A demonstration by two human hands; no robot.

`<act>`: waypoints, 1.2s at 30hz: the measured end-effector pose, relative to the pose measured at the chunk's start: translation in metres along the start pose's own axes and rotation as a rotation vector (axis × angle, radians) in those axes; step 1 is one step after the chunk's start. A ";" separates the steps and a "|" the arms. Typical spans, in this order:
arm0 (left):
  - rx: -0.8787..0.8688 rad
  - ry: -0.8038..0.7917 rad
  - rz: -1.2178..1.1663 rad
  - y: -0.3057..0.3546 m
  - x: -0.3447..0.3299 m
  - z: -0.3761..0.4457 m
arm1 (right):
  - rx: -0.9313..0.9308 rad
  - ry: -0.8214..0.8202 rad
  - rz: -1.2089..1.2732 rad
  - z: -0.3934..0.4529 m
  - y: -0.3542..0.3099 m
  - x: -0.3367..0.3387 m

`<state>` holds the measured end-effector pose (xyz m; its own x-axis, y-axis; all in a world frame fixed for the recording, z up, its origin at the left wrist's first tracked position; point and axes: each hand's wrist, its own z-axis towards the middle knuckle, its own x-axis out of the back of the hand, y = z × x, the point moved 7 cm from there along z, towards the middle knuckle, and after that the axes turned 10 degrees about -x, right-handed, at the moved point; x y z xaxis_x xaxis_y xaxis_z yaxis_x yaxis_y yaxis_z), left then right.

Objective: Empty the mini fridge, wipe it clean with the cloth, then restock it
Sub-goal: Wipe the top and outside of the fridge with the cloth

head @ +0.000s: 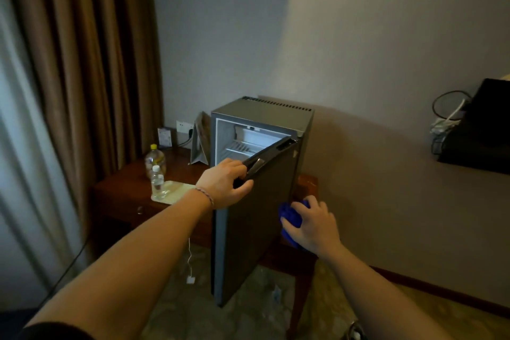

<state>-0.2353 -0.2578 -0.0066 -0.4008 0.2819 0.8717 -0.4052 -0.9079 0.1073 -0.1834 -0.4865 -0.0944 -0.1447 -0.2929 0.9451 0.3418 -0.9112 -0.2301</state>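
Observation:
The grey mini fridge (265,113) stands against the wall on a low wooden table. Its dark door (256,229) is swung partly open toward me. Through the gap I see a white interior with a wire shelf (242,146) and nothing on it that I can make out. My left hand (225,183) grips the door's top edge beside the handle. My right hand (311,225) holds a bunched blue cloth (288,218) against the door's outer face near its hinge side.
Left of the fridge, the wooden table (121,190) carries two clear plastic bottles (157,174), a pale tray (176,190), a small card and a folded paper stand. Brown curtains hang at left. A dark box with cables sits on a shelf (474,146) at right. Cords trail on the carpet.

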 end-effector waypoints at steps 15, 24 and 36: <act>0.215 -0.147 0.129 -0.191 -0.004 0.044 | -0.044 0.140 -0.029 0.119 -0.105 0.001; 0.214 -0.125 0.111 -0.280 -0.018 0.121 | 0.029 0.240 -0.183 0.223 -0.111 0.032; 0.154 0.167 0.110 -0.335 -0.043 0.193 | 0.138 0.293 -0.018 0.397 -0.122 0.048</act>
<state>0.0764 -0.0258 0.0119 -0.5711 0.2143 0.7924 -0.2267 -0.9690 0.0986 0.1366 -0.2741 0.0712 -0.4064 -0.3666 0.8369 0.4564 -0.8750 -0.1616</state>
